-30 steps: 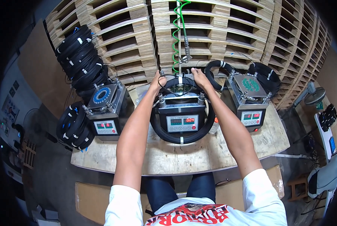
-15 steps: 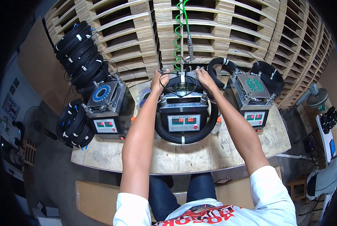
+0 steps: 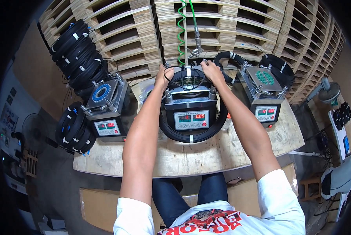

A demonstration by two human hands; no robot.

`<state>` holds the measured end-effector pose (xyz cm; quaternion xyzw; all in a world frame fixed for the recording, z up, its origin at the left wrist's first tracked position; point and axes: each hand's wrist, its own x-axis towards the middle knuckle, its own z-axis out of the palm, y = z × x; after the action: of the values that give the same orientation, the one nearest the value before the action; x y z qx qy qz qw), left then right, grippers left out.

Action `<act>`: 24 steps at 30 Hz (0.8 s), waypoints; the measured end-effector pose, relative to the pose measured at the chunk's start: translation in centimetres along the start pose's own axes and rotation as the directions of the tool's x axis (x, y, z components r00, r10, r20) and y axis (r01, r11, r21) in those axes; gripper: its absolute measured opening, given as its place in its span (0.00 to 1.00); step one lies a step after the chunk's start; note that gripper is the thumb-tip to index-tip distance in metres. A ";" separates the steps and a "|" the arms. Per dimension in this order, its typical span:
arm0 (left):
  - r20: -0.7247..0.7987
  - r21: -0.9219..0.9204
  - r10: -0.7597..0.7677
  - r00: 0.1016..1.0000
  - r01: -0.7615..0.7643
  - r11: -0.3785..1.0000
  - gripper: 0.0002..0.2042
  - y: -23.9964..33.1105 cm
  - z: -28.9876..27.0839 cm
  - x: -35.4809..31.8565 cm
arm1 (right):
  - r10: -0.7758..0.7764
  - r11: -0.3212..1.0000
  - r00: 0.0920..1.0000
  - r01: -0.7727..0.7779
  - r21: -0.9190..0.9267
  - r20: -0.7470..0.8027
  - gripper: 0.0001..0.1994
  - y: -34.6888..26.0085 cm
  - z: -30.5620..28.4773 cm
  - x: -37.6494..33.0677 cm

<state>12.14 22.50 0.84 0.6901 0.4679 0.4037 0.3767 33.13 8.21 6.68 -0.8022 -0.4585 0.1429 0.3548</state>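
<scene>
Both grips pinch the black cable coil (image 3: 191, 135): left hand (image 3: 163, 76) and right hand (image 3: 211, 69) hold its far rim over the middle winding machine (image 3: 190, 111) on the surface (image 3: 191, 154). Coil looks wound and tied; lifting it off seems left.

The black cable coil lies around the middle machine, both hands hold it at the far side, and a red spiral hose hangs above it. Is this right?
Not quite: the spiral hose is green, not red, as the head view shows. The rest holds: the black cable coil lies around the middle machine, and the left hand and right hand hold it at the far side.
</scene>
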 end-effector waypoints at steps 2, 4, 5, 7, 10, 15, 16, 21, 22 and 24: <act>-0.043 0.095 -0.074 0.996 0.077 0.992 0.37 1.9 0.5 -1.1 | -0.097 0.995 0.995 0.096 0.022 0.008 0.33 1.4 0.3 1.6; -0.098 0.196 -0.191 0.977 0.207 0.958 0.40 3.4 0.1 -2.1 | -0.140 0.989 0.990 0.139 0.047 0.020 0.32 1.8 0.4 2.0; -0.100 0.197 -0.190 0.977 0.206 0.958 0.40 4.1 0.2 -2.8 | -0.179 0.982 0.983 0.177 0.068 0.029 0.31 2.0 0.4 2.0; -0.154 0.251 -0.184 0.971 0.219 0.943 0.40 5.1 0.2 -3.9 | -0.139 0.987 0.990 0.138 0.081 0.014 0.31 1.9 0.7 1.7; -0.121 0.229 -0.133 0.984 0.158 0.960 0.43 5.4 -0.9 -3.9 | -0.103 0.988 0.994 0.107 0.107 -0.044 0.31 1.3 0.8 1.0; -0.137 0.122 -0.061 0.989 0.078 0.989 0.44 4.6 0.2 -3.8 | -0.003 0.993 0.994 0.015 0.119 -0.105 0.31 1.0 0.3 -0.5; -0.122 0.095 -0.064 0.990 0.076 0.993 0.45 4.4 0.5 -3.5 | 0.000 0.993 0.994 0.013 0.118 -0.109 0.31 1.1 0.2 -0.5; -0.044 0.010 -0.113 0.993 0.113 0.994 0.45 1.5 0.0 -1.2 | 0.017 0.994 0.999 -0.011 0.113 -0.051 0.31 0.8 0.6 0.6; -0.043 0.066 -0.149 0.988 0.151 0.986 0.45 1.6 0.1 -1.0 | -0.010 0.993 0.999 0.016 0.117 -0.052 0.31 0.9 0.7 0.8; -0.048 0.122 -0.188 0.981 0.193 0.974 0.44 1.5 -0.4 -1.0 | -0.053 0.991 0.998 0.057 0.123 -0.038 0.30 0.8 1.0 1.1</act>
<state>12.09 21.18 2.12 0.6569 0.5632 0.3478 0.3609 33.70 9.36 5.48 -0.7680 -0.4645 0.1474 0.4156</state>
